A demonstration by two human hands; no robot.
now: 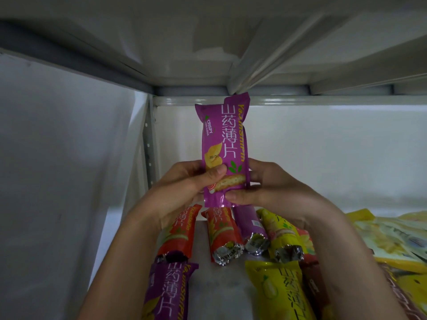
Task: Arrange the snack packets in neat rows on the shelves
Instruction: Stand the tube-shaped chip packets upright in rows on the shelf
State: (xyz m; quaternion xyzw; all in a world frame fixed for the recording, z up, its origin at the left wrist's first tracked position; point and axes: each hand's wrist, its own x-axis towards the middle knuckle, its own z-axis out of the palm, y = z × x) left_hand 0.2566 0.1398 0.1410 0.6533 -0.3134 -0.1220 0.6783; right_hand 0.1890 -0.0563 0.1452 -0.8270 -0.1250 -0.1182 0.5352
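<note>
Above the white shelf (221, 285), a purple packet (225, 144) reading "山药薄片", "CRISPY" and "YaJinShiPin" stands upright, its lower end pinched by the left hand (184, 188) and right hand (270, 190), thumbs in front. Red, purple and yellow packets (233, 236) lie below.

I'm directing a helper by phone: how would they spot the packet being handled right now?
Look into the white shelf bay, above the packets lying on its floor. Both hands, left and right, hold one purple packet upright by its lower end. It is the only packet raised and standing; the rest lie flat.
</note>
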